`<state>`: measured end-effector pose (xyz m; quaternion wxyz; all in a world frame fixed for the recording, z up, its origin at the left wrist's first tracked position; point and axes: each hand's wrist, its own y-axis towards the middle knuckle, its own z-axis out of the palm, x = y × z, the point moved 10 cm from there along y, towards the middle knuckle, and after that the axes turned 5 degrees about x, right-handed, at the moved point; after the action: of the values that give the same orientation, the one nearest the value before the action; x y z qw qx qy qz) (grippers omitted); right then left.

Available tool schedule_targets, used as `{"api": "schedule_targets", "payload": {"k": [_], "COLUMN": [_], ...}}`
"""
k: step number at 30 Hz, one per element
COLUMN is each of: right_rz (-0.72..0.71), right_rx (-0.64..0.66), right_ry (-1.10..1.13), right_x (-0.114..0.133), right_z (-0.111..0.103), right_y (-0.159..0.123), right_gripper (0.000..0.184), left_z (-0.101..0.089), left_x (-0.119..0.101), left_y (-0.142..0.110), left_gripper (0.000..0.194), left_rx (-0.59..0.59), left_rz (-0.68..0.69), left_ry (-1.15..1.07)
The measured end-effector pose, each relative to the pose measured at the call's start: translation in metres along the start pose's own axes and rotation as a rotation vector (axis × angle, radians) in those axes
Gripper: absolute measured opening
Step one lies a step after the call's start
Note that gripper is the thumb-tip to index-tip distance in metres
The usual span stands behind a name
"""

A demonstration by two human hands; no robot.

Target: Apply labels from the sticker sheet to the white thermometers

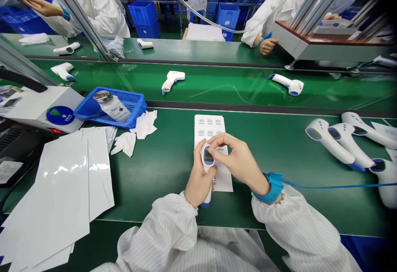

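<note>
One white-and-blue handheld infrared thermometer [207, 158] is in work at the near middle of the green desk [161, 181]. It stands over a label sheet [214, 128] printed with rows of small marks. The left hand [201, 175] wraps its handle, and the right hand [235, 158] pinches the head near the display between thumb and fingers. Neither hand is spread.

Progress: this unit is in hand, and a group of similar thermometers [338, 141] lies at the desk's right edge. Whether those units are finished or awaiting work cannot be determined. Nor can I tell whether any labels have been removed from the sheet.

A blue tray [130, 106] holding a steel-capped bottle [112, 106] sits at the far edge, with white wipes [144, 125] just beside it. White sheets [58, 197] cover the left corner. A blue wrist strap [271, 187] circles the right wrist. Beyond, more thermometers [173, 81] ride a green conveyor [223, 88], a co-worker's hand [267, 45] rests at the far bench, and blue bins [142, 17] stand on the floor.
</note>
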<state>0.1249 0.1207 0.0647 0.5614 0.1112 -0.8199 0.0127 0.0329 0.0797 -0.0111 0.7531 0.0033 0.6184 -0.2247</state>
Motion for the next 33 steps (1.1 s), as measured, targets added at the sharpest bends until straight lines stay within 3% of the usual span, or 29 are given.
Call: {"api": "schedule_targets", "payload": {"k": [24,33], "right_rz": [0.013,-0.003], "right_rx": [0.025,0.034], "right_ry": [-0.035,-0.036], "right_x": [0.0042,0.0053], "right_z": [-0.0027,-0.0023], "right_y": [0.0059,0.0059], "right_gripper": [0.008,0.012], "left_z": [0.0017,-0.0005], "left_x": [-0.0012,0.0022], "left_y": [-0.0016,-0.0046], "left_gripper": [0.078,0.065], "left_rx": [0.027,0.040], "left_rz": [-0.023,-0.058], "left_ry": [-0.037,-0.067]}}
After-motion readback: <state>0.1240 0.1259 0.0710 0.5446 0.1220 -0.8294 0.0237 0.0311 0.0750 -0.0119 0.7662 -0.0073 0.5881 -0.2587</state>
